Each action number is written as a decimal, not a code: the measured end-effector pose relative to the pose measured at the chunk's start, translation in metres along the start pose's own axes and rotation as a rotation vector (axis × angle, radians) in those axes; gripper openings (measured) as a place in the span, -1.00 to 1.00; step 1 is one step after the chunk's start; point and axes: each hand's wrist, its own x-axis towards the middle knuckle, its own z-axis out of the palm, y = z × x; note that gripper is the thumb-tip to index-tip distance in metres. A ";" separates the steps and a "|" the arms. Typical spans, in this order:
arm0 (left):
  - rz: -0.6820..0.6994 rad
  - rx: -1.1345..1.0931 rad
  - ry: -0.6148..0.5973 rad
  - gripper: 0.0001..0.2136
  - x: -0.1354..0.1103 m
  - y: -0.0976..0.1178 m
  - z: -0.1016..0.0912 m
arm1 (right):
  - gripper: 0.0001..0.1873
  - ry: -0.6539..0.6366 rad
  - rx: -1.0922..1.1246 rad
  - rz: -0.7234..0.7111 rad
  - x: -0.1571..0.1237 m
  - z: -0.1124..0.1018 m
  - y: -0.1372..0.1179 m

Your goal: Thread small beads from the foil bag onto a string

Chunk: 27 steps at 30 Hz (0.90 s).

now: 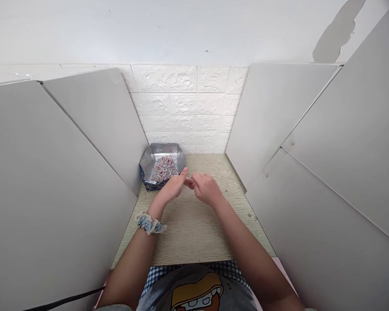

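Along the left side stand pale grey panels [52, 181], with a black cord [68, 299] running in low in front of them. Next comes a silver-lined box [147, 164] at the far left of the desk [194, 237], close to the panel; small multicoloured beads [166, 167] lie on its floor, and pale marks on its dark blue outer side are too small to read. A blue scrunchie [151, 224] with lace edging circles the left wrist. The left hand [175, 185] is at the box's near right corner, wrist bent inward, thumb pointing up and away. Below, a grey shirt [184, 287] bears a cartoon print. The right hand [206, 188] comes in diagonally, back upward, fingers curled in to meet the left ones; whether either hand pinches anything cannot be told. Farther right, small shiny bits [256, 218] lie near the desk's edge, beside more grey panels [327, 172].
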 end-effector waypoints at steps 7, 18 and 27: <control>0.041 -0.526 -0.273 -0.34 -0.005 0.002 -0.019 | -0.81 -0.055 0.018 0.028 0.001 0.001 -0.001; 0.058 -0.063 0.206 -0.40 0.010 -0.007 0.006 | -0.71 0.084 0.019 0.031 0.001 0.000 0.001; 0.028 -0.477 -0.287 -0.30 0.000 -0.001 -0.007 | -0.73 0.049 0.007 0.151 0.000 -0.001 0.010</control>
